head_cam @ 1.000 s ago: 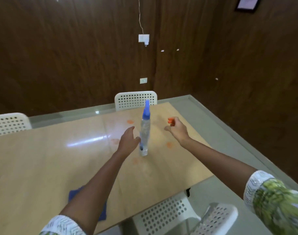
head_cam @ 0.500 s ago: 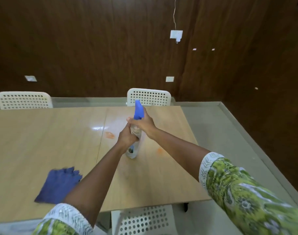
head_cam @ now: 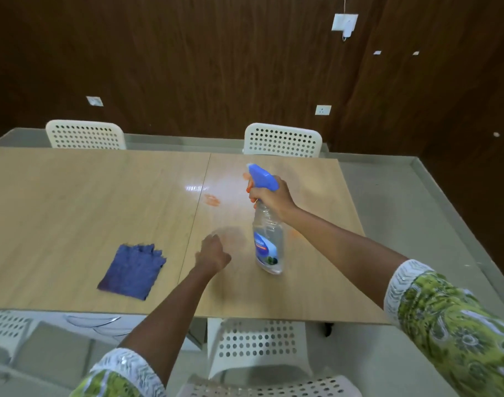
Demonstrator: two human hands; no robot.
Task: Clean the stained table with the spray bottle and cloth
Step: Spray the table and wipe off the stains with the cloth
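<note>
My right hand (head_cam: 272, 197) grips the neck of a clear spray bottle (head_cam: 268, 242) with a blue head and orange trigger, holding it tilted above the wooden table (head_cam: 73, 213). Its nozzle points left toward an orange stain (head_cam: 212, 199) near the table's middle seam. Another orange stain (head_cam: 295, 232) shows just right of the bottle. My left hand (head_cam: 213, 255) hovers over the table left of the bottle, fingers loosely curled and holding nothing. A blue cloth (head_cam: 133, 270) lies flat on the table near the front edge, left of my left hand.
Two white perforated chairs (head_cam: 282, 140) (head_cam: 84, 134) stand along the table's far side and another (head_cam: 259, 348) is tucked under the near edge. A dark wood-panelled wall runs behind. Grey floor (head_cam: 402, 224) lies to the right of the table.
My left hand let go of the bottle and dropped left toward the table. My right hand now holds the bottle alone, lifted and tilted. The view shifted left and down.
</note>
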